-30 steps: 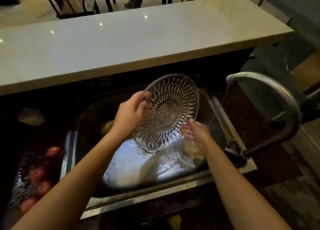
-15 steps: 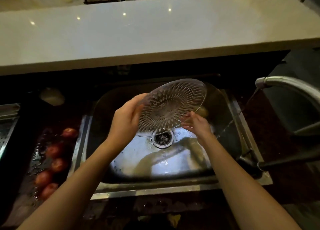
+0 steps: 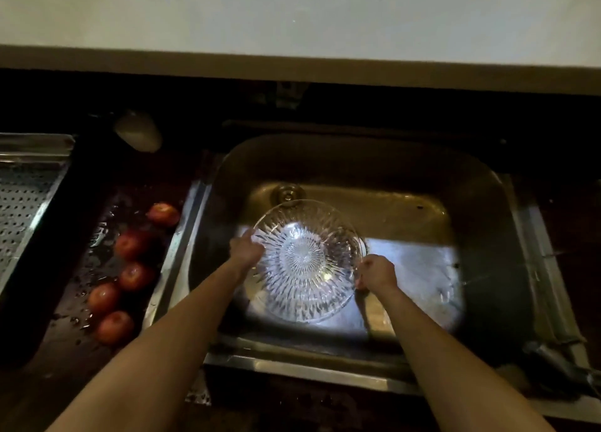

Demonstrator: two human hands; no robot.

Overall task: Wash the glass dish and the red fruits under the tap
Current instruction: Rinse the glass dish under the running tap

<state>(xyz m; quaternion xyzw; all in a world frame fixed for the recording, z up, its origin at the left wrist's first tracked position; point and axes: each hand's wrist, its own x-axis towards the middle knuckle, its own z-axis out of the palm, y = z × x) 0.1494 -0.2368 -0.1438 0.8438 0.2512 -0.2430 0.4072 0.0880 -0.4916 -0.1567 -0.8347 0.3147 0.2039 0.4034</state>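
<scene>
dish [image 3: 305, 262] lowered flat; l hand [image 3: 245, 253], r hand [image 3: 377, 274] grip rim

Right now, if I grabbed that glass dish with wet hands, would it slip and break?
Probably slippery: the glass dish looks smooth and shiny inside a wet-looking sink. Likely stiff and rather heavy: the left hand and right hand both grip its rim. Being cut glass, it could chip or crack if dropped.

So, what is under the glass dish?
Through the glass dish only the bright sink floor shows. Its cut pattern blurs anything else; whether it touches the floor is unclear.
</scene>
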